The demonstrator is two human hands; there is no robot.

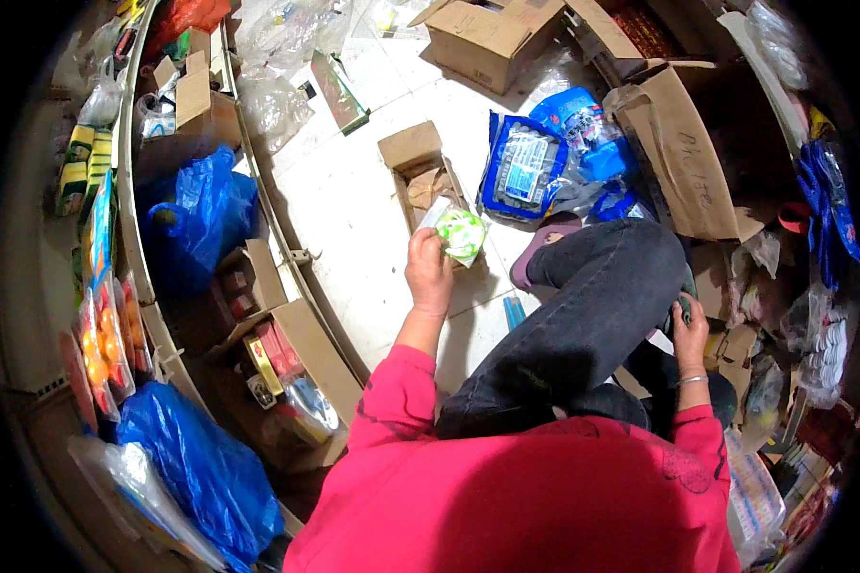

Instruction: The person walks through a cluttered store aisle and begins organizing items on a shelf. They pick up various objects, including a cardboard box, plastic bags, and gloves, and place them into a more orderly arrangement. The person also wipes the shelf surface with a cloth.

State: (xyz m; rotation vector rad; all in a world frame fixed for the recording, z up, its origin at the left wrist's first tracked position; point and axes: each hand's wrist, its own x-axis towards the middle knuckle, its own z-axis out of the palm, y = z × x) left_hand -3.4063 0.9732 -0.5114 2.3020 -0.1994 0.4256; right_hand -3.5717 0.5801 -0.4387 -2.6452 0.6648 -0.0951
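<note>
In my left hand (428,272) is a small clear packet with a bright green and white round item (462,236) inside, pinched by its near edge. The packet hangs over an open narrow cardboard box (416,153), which has brown paper (430,186) in it. My right hand (690,334) is down beside my bent leg, fingers curled at a dark greenish thing (688,286) that my knee partly hides; its kind does not show.
Blue packages (526,167) lie on the white tiled floor past my foot. Cardboard boxes (492,43) stand at the back, with a large open one (683,153) at right. Shelves on the left hold blue plastic bags (201,215) and an open carton (320,358) of small goods.
</note>
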